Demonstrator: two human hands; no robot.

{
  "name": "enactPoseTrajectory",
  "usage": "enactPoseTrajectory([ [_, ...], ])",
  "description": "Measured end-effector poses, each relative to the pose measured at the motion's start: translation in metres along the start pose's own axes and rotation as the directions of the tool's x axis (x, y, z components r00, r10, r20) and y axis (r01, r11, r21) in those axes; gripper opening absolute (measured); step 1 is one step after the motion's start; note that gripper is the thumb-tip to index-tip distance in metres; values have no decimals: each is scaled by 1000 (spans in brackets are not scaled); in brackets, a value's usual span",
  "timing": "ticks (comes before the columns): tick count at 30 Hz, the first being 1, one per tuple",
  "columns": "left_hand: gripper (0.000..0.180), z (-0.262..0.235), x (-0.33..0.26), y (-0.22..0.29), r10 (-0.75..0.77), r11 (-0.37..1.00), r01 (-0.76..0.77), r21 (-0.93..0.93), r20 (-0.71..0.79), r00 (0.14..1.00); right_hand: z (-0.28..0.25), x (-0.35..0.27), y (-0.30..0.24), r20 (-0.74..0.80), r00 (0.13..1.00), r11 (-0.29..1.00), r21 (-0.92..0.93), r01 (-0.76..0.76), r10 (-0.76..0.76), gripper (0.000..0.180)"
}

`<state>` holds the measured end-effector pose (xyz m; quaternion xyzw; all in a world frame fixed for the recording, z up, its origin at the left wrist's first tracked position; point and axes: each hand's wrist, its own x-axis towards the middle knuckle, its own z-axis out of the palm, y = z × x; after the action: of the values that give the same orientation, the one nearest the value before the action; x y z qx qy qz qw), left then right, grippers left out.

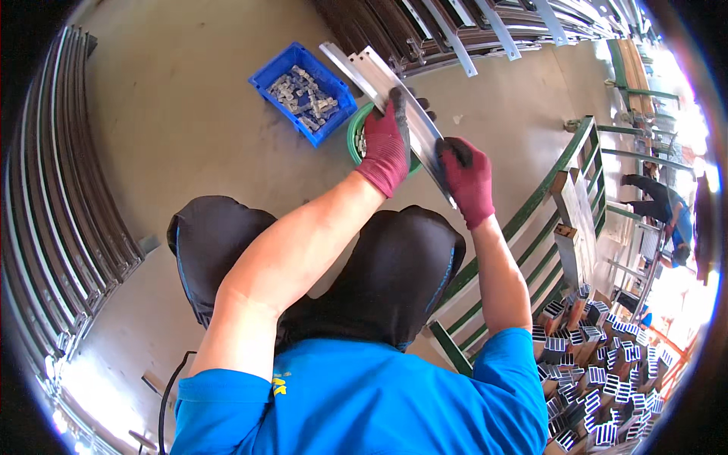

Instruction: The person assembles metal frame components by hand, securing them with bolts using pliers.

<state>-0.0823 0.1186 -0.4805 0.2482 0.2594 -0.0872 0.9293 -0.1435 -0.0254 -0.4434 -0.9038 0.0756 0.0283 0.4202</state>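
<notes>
Both my hands wear dark red gloves with black fingers. Silver metal profiles (385, 76), long and straight, slant from upper left to lower right between them. My left hand (390, 140) is closed around their middle, where a narrower strip (343, 67) lies alongside. At the lower right end, my right hand (465, 178) grips a profile, its fingers partly hidden. Under my left hand stands a round green basin (353, 140), mostly covered, with small metal parts inside. Left of it, a blue plastic bin (337, 123) contains many small metal pieces (303, 95).
Long dark and silver profiles (61, 205) are stacked at the left; more profiles (455, 38) lie at the top right. A green metal rack (531, 205) with wooden boards (574, 220) stands at my right. Behind it are bundled profile ends (599, 375) and a bending person (663, 212).
</notes>
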Motion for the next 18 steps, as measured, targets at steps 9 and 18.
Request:
enactPoseTrajectory([
  [9, 41, -2, 6, -15, 236, 884, -176, 434, -89, 968, -16, -12, 31, -139, 990, 998, -64, 3, -11, 18],
  [18, 29, -13, 53, -2, 341, 907, -243, 343, -261, 903, -22, -19, 40, -125, 991, 992, -105, -63, 50, 17],
])
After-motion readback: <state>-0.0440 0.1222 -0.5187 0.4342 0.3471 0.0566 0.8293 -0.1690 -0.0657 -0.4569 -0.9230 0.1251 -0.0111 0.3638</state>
